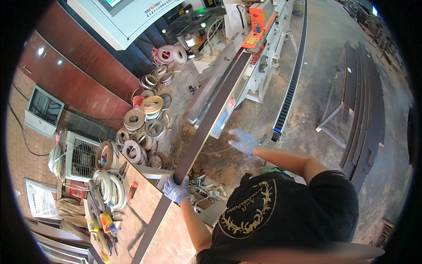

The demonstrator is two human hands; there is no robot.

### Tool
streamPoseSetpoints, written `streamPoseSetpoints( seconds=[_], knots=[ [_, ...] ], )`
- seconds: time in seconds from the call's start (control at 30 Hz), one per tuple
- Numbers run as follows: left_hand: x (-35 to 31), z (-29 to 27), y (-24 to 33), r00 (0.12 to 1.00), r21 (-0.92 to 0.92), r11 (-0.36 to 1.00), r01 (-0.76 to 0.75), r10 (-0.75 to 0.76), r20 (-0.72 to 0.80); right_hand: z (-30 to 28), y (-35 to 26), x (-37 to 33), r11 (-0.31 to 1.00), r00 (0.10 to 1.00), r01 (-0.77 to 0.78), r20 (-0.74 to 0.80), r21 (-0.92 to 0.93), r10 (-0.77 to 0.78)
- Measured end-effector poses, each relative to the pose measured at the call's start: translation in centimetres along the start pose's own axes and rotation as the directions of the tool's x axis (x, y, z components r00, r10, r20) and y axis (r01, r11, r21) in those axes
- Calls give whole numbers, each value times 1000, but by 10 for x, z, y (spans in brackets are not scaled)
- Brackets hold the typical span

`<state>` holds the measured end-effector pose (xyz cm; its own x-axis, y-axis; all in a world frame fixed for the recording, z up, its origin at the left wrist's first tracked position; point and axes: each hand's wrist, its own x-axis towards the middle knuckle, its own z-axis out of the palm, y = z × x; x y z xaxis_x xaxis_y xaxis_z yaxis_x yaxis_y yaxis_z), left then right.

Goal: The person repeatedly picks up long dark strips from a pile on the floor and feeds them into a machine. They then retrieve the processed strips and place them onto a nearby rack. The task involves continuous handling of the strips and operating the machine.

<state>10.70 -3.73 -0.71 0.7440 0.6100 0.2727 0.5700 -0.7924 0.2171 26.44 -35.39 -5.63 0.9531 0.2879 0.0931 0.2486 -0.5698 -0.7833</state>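
Note:
A long, narrow dark brown board (192, 152) with a pale edge runs from the wooden worktable up into a machine with an orange housing (259, 20). My left hand (176, 189), in a thin whitish glove, is wrapped around the board just beyond the table's edge. To the right of the board, my gloved right hand (244, 141) hangs in the air with its fingers spread, holding nothing. A metal bed (206, 101) lies beside the board at the machine's near end.
Rolls of edge-banding tape (134, 119) cover the floor at left. The worktable (171, 235) holds coiled strips, tape rolls and an orange-red cutter (132, 191). At right are a roller track (293, 83) and long dark boards (360, 110). Scraps (209, 189) lie below my hands.

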Motion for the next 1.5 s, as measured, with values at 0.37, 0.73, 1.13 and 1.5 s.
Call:
streamPoseSetpoints(
  seconds=[0.37,0.73,1.13,1.5],
  knots=[
    [29,19,84,993,-49,999,-12,18,119,5,-57,108,910,985,-133,50,-392,166],
    [35,37,71,924,-85,934,-346,355,138,0,-36,131,897,994,-86,19,-434,104],
    [41,22,21,910,-190,895,-403,415,26,-10,-22,149,863,988,-55,99,-501,120],
    [37,18,-16,932,-191,913,-361,351,-85,-10,-18,148,856,987,-15,130,-516,95]
  ],
)
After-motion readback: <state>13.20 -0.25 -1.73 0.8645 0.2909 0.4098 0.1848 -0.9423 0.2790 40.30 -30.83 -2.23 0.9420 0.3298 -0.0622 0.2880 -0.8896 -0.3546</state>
